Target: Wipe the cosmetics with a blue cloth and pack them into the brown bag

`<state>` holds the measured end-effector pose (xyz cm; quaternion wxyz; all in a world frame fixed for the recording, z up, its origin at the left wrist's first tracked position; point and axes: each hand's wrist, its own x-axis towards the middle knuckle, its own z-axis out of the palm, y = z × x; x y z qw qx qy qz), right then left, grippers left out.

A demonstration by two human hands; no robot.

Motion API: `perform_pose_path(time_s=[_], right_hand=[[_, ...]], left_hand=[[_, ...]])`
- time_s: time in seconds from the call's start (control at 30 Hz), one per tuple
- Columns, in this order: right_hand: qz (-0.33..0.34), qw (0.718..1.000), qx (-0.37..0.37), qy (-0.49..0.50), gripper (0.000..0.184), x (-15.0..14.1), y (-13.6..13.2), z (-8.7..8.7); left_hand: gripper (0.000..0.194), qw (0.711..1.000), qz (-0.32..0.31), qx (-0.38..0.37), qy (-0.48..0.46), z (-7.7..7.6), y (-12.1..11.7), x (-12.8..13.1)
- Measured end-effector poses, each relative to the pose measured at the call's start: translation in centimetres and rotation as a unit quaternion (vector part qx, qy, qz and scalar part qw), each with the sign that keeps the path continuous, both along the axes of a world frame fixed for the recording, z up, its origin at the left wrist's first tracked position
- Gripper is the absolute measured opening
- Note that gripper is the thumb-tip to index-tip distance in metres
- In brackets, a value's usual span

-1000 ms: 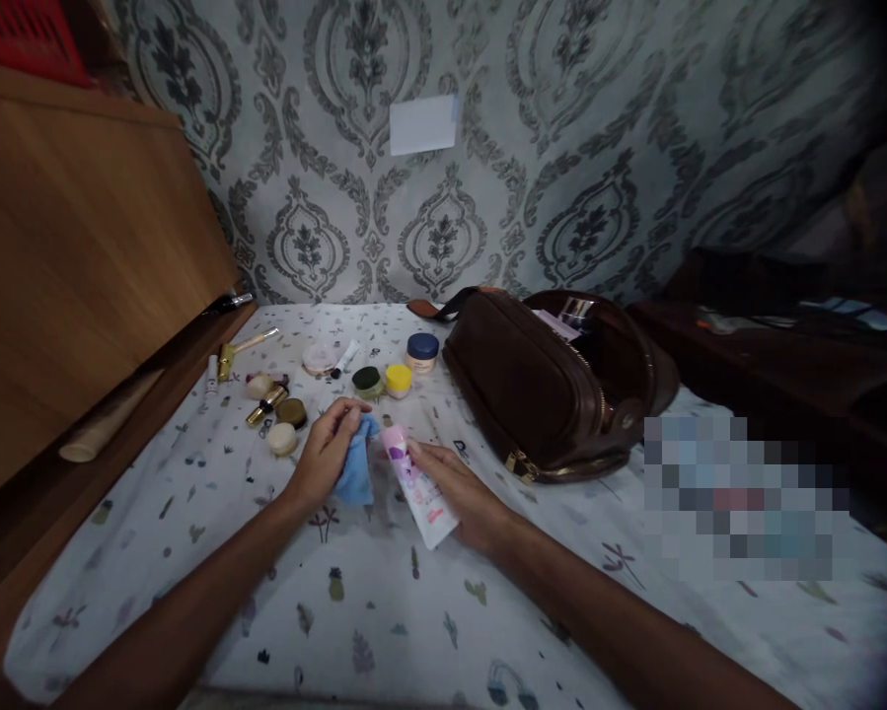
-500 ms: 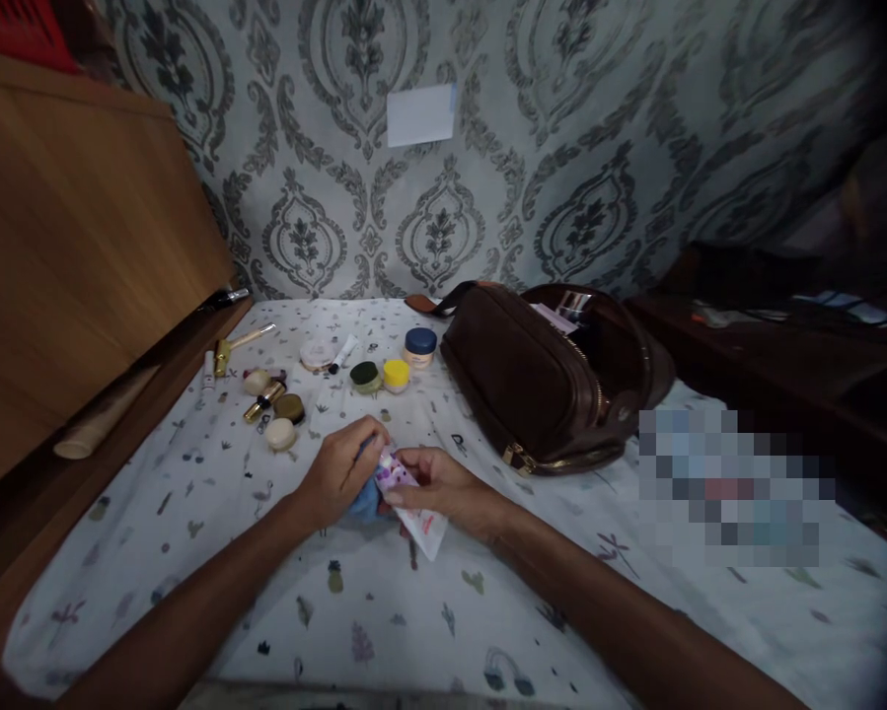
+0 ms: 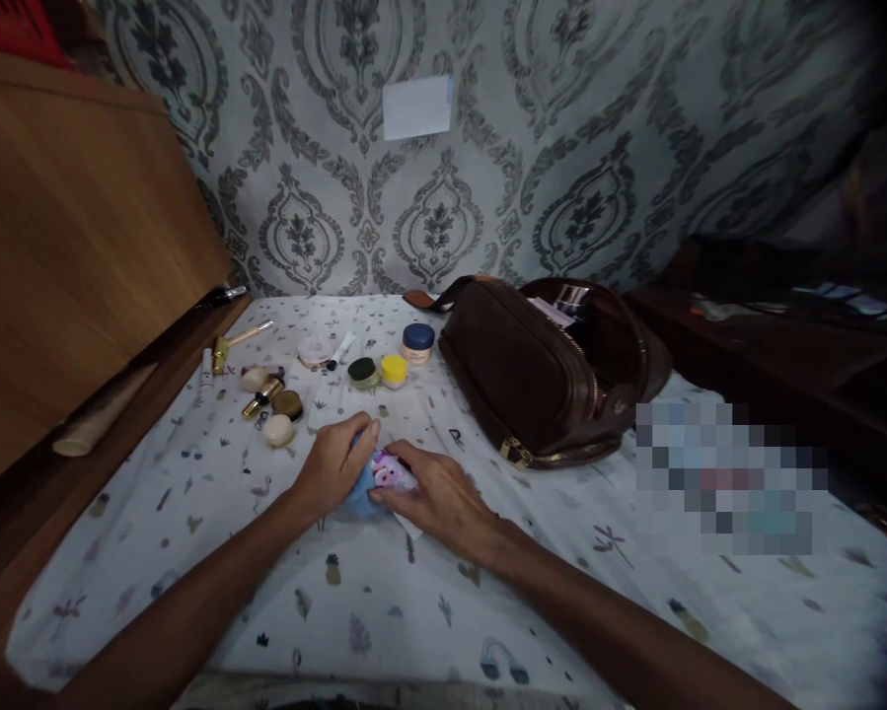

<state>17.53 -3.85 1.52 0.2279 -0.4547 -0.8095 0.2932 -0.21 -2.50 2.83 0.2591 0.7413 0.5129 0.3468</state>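
Observation:
My left hand is closed around a crumpled blue cloth, pressed against one end of a small white tube with a purple and pink print. From the other side my right hand grips the tube between thumb and fingers, covering most of it. Its white flat end peeks out below the right hand. Beyond my hands stand a jar with a dark green lid, a yellow-lidded jar and a blue-lidded jar. A small cream-coloured jar sits nearest my left hand.
A brown bag, unzipped, lies at the right on the patterned sheet. Lipsticks and other cosmetics, including a gold tube, are scattered at the left. A wooden cabinet borders the left side; a patterned wall rises behind.
My right hand has slid along the tube toward the cloth and closed further over it, so less of the white end shows. My left hand stays nearly in place with the cloth.

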Motion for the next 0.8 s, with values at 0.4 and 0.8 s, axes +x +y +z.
perform_pose_path(time_s=[0.4,0.8], right_hand=[[-0.055,0.998,0.0,-0.019,0.041,-0.7,-1.2,0.3],[0.028,0.989,-0.093,0.109,0.026,-0.2,-0.2,0.3]], left_hand=[[0.039,0.999,0.039,-0.018,-0.004,-0.3,0.5,-0.3],[0.04,0.999,0.003,-0.013,-0.033,0.0,0.8,-0.9]])
